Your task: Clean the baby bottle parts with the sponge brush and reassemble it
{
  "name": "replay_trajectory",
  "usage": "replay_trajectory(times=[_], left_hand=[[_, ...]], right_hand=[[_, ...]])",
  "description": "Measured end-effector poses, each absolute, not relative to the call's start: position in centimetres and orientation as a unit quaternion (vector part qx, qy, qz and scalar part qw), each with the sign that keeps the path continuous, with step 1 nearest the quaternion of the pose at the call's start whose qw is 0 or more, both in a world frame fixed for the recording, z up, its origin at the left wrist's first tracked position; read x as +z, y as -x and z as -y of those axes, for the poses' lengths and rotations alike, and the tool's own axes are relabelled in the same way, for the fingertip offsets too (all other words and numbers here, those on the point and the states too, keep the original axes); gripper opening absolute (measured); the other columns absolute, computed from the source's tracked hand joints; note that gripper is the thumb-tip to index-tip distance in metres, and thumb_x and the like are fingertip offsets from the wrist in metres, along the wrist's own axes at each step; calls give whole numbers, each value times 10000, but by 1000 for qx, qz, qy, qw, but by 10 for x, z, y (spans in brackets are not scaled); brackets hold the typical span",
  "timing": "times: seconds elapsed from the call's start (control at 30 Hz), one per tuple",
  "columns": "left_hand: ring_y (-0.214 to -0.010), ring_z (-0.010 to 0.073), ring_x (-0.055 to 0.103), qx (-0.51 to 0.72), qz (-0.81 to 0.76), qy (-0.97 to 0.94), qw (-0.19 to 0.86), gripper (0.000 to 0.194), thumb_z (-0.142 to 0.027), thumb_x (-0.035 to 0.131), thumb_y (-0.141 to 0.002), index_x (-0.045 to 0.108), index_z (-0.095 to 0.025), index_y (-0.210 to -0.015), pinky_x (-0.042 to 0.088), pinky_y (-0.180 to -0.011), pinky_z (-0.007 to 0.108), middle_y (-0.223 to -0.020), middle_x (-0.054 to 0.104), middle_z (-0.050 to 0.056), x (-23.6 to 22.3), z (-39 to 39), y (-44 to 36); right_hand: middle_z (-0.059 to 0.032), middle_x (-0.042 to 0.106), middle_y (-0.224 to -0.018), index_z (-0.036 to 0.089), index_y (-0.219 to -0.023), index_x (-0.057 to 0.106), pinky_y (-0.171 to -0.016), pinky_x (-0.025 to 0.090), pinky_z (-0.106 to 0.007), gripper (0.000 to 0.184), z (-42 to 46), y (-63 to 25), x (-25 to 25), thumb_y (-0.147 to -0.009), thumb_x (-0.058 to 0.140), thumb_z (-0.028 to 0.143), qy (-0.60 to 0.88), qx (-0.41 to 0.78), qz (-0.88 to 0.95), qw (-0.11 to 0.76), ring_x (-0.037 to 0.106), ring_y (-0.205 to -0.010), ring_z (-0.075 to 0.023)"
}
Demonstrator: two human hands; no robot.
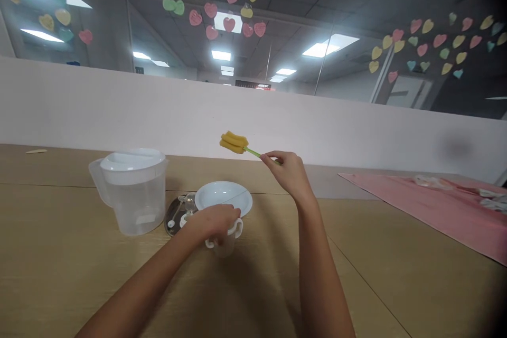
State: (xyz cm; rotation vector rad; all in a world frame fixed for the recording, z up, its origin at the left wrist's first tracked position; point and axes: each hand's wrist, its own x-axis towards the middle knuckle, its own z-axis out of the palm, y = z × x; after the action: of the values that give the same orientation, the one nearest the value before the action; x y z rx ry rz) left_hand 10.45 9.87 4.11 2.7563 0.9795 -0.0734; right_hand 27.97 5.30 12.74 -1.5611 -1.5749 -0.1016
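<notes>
My right hand is raised above the table and shut on the green handle of a yellow sponge bottle brush, with the sponge head pointing left. My left hand lies over the top of a white mug, fingers curved around its rim, so the mug's opening is hidden. The mug's handle sticks out to the right. Just behind the mug is a shallow white bowl, and my left hand overlaps its front edge.
A clear plastic pitcher with a white lid stands left of the mug. Between them lies a dark round base with small glass parts on it. A pink mat covers the right of the wooden table, backed by a white partition.
</notes>
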Motion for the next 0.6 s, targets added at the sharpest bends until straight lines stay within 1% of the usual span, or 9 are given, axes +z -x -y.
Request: replay_trajectory(times=[0.07,0.17,0.27,0.33,0.4,0.47,0.53,0.6], left_hand=[[-930,275,579,-18,-321,-939,127,661,-129,740,-475,572,-225,-1107,436,-682,290,-1050,619,67,45,-100,-100],[-973,252,564,37,-296,-938,176,632,-273,760,-515,577,-254,-1119,442,-753,278,-1073,612,34,64,-105,-81],[-1064,253,531,148,-279,-922,222,629,-354,745,-546,587,-259,-1148,422,-877,290,-1153,590,28,81,-114,-60],[-1117,258,507,225,-279,-902,240,654,-358,732,-564,573,-257,-1190,402,-937,315,-1212,567,33,84,-124,-51],[-1144,262,492,301,-294,-877,232,693,-347,732,-562,552,-235,-1222,387,-969,341,-1257,543,49,81,-137,-47],[-1101,266,520,373,-331,-839,218,704,-339,739,-545,557,-185,-1207,406,-944,365,-1232,563,76,74,-151,-47],[-1006,261,564,428,-369,-798,208,659,-332,738,-542,579,-145,-1154,443,-876,377,-1136,614,86,67,-162,-48],[-946,244,578,465,-380,-778,185,618,-300,737,-549,588,-138,-1127,458,-834,371,-1079,633,76,62,-170,-48]], right_hand=[[-21,652,-708,217,-868,726,-578,339,-250,352,-52,-280,128,-804,483,463,632,-41,631,448,505,-615,-145],[-26,652,-714,214,-861,728,-591,346,-254,341,-50,-282,130,-799,492,452,631,-40,626,458,520,-645,-153],[-24,653,-713,215,-851,729,-602,353,-253,318,-44,-282,133,-798,506,435,621,-31,623,475,530,-670,-155],[-24,657,-720,211,-847,730,-596,358,-250,317,-37,-281,136,-802,510,434,606,-10,631,485,531,-666,-149],[-31,670,-752,206,-860,733,-594,370,-249,330,-29,-280,138,-802,517,449,585,22,652,483,541,-669,-148],[-41,688,-814,206,-863,738,-606,391,-251,344,-23,-276,140,-799,526,468,568,49,678,464,563,-703,-159],[-43,700,-885,212,-854,742,-646,417,-256,330,-21,-273,139,-797,536,463,563,66,703,430,588,-771,-177],[-33,703,-945,224,-851,742,-699,435,-260,303,-25,-270,135,-799,539,443,566,78,718,398,602,-849,-190]])
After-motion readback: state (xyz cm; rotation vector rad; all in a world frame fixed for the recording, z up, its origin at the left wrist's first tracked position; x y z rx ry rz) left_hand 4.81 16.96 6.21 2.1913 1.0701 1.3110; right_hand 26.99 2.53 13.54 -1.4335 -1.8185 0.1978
